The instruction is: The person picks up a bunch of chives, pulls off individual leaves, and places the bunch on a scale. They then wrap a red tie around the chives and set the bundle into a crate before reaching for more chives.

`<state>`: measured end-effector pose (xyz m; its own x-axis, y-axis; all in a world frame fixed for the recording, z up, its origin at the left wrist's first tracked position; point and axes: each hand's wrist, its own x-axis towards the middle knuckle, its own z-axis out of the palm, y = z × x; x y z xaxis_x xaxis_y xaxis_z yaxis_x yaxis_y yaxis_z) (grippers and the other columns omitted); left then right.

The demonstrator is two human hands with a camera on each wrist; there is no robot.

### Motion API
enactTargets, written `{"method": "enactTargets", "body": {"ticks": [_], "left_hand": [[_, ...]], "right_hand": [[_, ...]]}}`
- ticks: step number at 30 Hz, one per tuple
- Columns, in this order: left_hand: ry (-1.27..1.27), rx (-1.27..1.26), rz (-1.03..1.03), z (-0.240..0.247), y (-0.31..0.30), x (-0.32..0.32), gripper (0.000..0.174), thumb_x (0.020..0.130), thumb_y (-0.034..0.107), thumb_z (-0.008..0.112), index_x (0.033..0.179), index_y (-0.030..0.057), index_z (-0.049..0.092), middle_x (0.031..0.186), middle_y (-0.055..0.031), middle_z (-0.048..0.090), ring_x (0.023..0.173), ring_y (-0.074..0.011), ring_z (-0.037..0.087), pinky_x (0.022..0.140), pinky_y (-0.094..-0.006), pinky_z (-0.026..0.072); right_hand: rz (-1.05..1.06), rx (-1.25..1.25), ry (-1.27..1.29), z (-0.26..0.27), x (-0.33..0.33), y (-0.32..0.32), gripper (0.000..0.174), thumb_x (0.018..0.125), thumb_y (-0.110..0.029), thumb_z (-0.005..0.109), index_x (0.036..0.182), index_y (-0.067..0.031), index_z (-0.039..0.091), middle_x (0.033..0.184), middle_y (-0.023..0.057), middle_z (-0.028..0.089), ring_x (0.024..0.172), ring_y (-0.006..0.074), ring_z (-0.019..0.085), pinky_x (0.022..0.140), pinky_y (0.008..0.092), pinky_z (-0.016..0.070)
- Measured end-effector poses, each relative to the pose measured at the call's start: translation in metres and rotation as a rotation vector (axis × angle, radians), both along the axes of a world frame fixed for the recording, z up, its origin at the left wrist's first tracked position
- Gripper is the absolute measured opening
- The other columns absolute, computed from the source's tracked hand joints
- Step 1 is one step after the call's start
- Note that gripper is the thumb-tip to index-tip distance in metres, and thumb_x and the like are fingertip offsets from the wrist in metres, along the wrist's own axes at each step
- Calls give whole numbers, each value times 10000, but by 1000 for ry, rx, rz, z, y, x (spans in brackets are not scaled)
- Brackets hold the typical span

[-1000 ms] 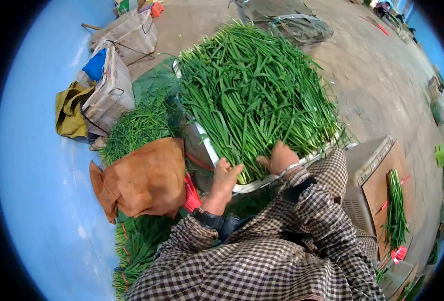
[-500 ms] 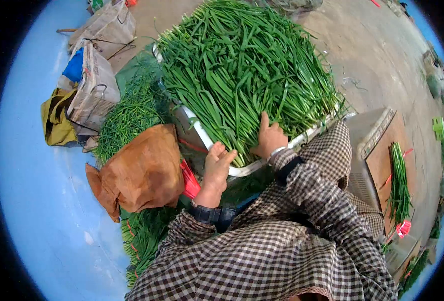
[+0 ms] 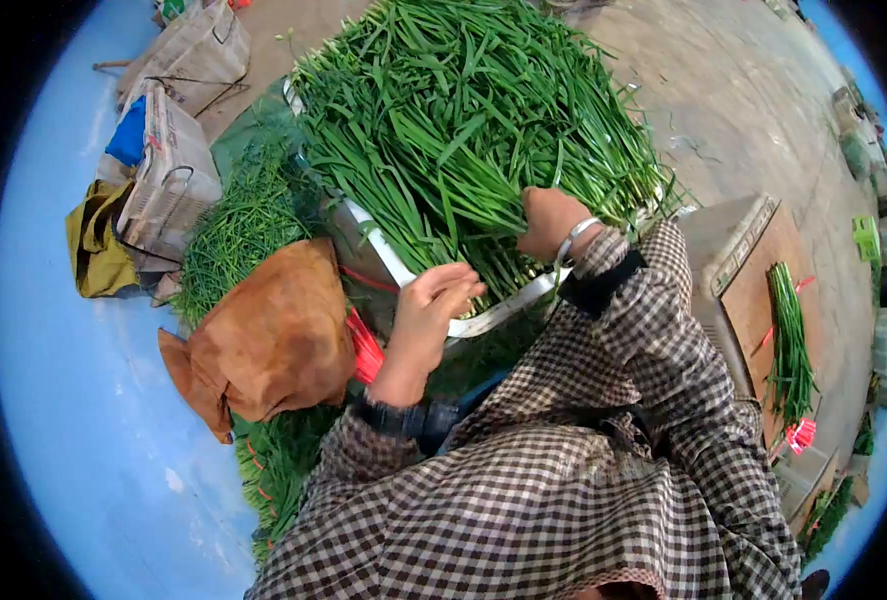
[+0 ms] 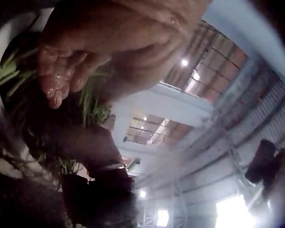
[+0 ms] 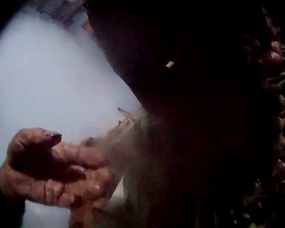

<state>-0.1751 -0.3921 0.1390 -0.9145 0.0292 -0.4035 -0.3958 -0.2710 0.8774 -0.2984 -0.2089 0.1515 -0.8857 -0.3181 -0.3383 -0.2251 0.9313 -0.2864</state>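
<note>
A big heap of garlic chives (image 3: 503,90) fills a white-rimmed crate (image 3: 393,258) in front of the person. At its near side the right hand (image 3: 555,224) grips a bunch of chives (image 3: 463,178), whose leaves run up and to the left over the heap. The left hand (image 3: 426,315) is at the crate's near left corner, fingers extended toward the pale stem ends. In the right wrist view that left hand (image 5: 57,175) shows palm and fingers with nothing held. The left wrist view is dim; the left hand's fingers (image 4: 61,71) are above some stems.
A brown cloth bundle (image 3: 268,335) and red ties (image 3: 365,348) are left of the crate, beside loose greens (image 3: 238,235). Tied bunches (image 3: 283,480) lie below the bundle. At right, a tied bunch (image 3: 789,345) rests on a brown board (image 3: 753,300). Plastic crates (image 3: 178,160) stand at upper left.
The right hand went from lying among the stems to gripping a bunch, drawing it up from the near edge. The left hand stays by the corner, its fingers now pointing right. The view has shifted.
</note>
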Motion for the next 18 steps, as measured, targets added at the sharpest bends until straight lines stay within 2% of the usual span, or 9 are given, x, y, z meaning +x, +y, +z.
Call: {"method": "enactTargets", "body": {"ticks": [4,6,7,9,11,12,15,17,18], "left_hand": [[-168,247,62,-51,25,-34,378,816,249,651,1076,-5,547,939,-78,608,846,-165,604,704,-288,462],[-227,96,85,-52,41,-52,447,807,310,663,1111,9,530,1020,-91,579,886,-179,582,683,-349,478],[-158,286,58,-48,48,-55,536,769,351,696,1137,5,515,1130,-142,519,940,-237,556,670,-439,483],[-373,344,87,-43,52,-70,651,773,433,665,1230,18,459,1195,-171,483,1015,-292,520,822,-462,450],[-353,299,85,-38,55,-74,678,761,444,673,1257,38,453,1202,-191,478,1027,-300,516,834,-471,445],[-400,230,80,-44,55,-77,652,777,422,661,1260,37,452,1210,-187,473,1040,-298,512,831,-471,448],[-365,98,126,-101,53,-87,505,819,313,625,1212,27,488,1155,-156,525,992,-300,549,792,-468,477],[-362,416,157,-94,51,-83,364,837,217,582,1132,12,525,1069,-129,584,879,-312,594,742,-447,509],[-306,613,59,-57,42,-70,294,839,171,551,1077,-2,535,1005,-144,612,825,-334,611,719,-445,530]], "right_hand": [[-14,-47,27,-3,12,1,379,669,-190,652,970,11,538,895,209,624,834,345,622,725,413,503],[-85,-35,52,1,31,-9,362,688,-180,647,972,9,524,859,225,609,803,346,625,669,423,512],[-56,-27,121,-6,41,-13,492,678,-236,671,1061,0,472,889,236,581,776,382,601,679,437,501],[-8,43,100,-5,61,-26,561,691,-234,653,1143,-2,415,949,249,545,756,409,594,677,447,501],[12,-99,111,-13,76,-26,659,702,-225,637,1242,-3,331,1045,307,507,814,442,584,722,449,498],[35,-84,255,-10,87,-21,775,699,-213,647,1325,-12,235,1130,349,461,946,454,549,789,443,484],[27,-301,108,30,96,11,776,723,-222,661,1343,-61,224,1199,337,409,939,454,552,773,455,489],[-16,-487,271,22,90,45,697,712,-190,676,1297,-35,332,1127,257,513,945,407,561,780,440,486],[-99,-634,299,31,89,60,582,723,-174,668,1220,12,430,1013,240,578,879,367,598,737,413,504]]}}
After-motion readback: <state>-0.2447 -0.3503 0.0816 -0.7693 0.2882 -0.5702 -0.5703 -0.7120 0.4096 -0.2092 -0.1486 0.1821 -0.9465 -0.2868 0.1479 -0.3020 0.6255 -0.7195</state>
